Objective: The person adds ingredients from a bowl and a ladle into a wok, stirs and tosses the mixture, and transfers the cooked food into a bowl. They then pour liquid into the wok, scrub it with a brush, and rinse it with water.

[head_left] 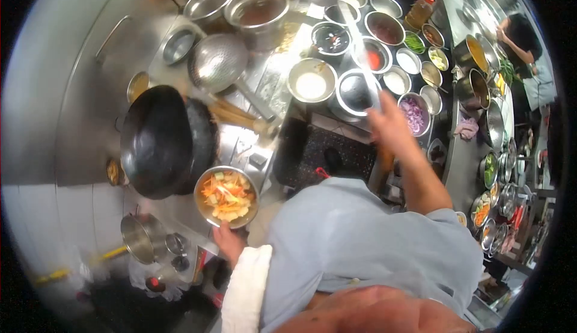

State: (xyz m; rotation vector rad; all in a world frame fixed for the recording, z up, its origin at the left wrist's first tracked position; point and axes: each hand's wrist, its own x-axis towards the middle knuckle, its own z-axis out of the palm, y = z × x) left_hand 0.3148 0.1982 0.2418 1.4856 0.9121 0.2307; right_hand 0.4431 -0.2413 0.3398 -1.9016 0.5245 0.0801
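Observation:
My left hand (228,243) grips the near rim of a metal bowl (256,204), which holds cut vegetables (227,195) in orange and pale yellow pieces. Just beyond that bowl, a black wok (155,143) sits tilted on the stove. My right hand (390,125) is closed round a long-handled metal utensil (364,62). Its shaft reaches away over the seasoning bowls, and its far end is blurred. Close to my right hand are a bowl of chopped purple onion (413,115) and a dark-filled metal bowl (354,91).
A perforated strainer (217,62) rests on the steel counter near two large pots (257,17). Several seasoning bowls (384,29) crowd the far side. On the right, a counter (448,158) carries more pots and vegetable bowls. Another person (526,50) stands at far right.

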